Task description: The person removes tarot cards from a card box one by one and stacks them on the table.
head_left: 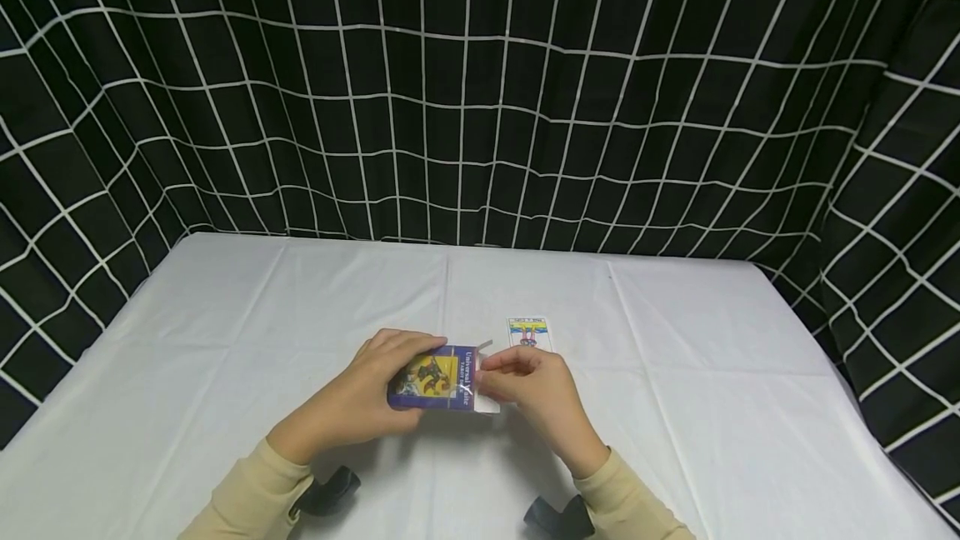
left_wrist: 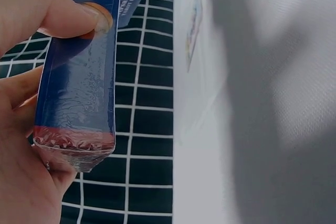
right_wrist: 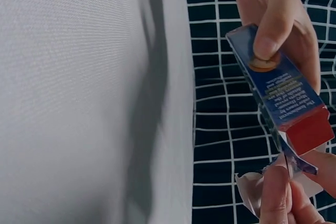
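Beige sleeves (head_left: pixel 247 492) were nearest my remote view. Over the tablecloth (head_left: pixel 712 357), the left hand (head_left: pixel 367 397) gripped the tarot box (head_left: pixel 431 377), seemingly steadying it while the right hand (head_left: pixel 542 388) pinched its end flap (head_left: pixel 487 404).

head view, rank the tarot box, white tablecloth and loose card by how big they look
1. White tablecloth
2. Tarot box
3. Loose card, partly hidden by the right hand, so ranked by its visible part
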`<state>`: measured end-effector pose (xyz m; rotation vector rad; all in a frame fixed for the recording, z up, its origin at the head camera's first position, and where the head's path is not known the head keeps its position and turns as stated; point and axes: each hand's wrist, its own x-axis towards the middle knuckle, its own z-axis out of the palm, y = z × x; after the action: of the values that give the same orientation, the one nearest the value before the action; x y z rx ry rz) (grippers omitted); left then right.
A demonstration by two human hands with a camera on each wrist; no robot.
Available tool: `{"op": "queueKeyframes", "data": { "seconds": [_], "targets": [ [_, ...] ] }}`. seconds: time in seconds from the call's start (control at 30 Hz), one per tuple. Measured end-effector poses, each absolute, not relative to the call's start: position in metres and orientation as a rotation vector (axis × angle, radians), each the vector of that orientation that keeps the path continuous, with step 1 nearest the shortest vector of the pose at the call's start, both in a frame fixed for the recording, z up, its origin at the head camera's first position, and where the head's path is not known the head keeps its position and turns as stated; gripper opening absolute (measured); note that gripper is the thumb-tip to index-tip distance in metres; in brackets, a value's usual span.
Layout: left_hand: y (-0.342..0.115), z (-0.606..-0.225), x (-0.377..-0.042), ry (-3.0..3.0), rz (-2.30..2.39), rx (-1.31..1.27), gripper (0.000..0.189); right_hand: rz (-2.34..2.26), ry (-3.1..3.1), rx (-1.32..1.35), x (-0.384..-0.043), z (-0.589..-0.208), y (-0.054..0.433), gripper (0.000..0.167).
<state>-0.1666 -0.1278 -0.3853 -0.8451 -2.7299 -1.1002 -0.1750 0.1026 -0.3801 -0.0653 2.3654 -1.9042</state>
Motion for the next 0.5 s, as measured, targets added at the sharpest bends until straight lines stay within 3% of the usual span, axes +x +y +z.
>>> {"op": "queueKeyframes", "data": {
  "seconds": [0.3, 0.5],
  "targets": [
    [-0.1276, -0.3853, -0.1661, -2.713, -1.100, -0.844, 0.081, -1.847, 2.443, -0.066, -0.1780, -0.3838, 0.1013, 0.021],
    [-0.1286, -0.3844, -0.1663, -2.712, -1.085, -0.837, 0.080, -1.889, 2.363, -0.071, -0.1791, -0.3779, 0.1072, 0.031]
  ]
}}
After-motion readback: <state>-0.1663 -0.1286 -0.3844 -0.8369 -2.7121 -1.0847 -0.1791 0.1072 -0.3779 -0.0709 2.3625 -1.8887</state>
